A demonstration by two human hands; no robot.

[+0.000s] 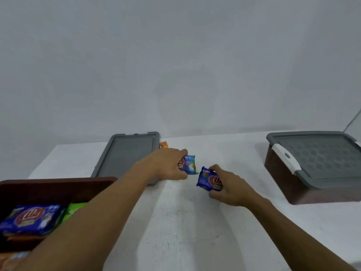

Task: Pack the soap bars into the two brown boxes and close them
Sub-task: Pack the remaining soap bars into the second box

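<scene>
My left hand (169, 165) grips a blue-wrapped soap bar (189, 164) on the white table, just right of a loose grey lid (127, 153). My right hand (229, 187) holds a second blue soap bar (207, 178) slightly nearer to me. An orange soap bar (163, 145) lies behind my left hand, by the lid's far corner. An open brown box (56, 185) at the near left holds a blue bar (31, 218), a green one (75, 209) and orange ones. A second brown box (281, 173) at the far right has its grey lid (320, 157) on it.
The white table (185, 222) runs back to a plain grey wall. The right box has a white latch (285, 158) on its left side. My left forearm crosses over the open box's right corner.
</scene>
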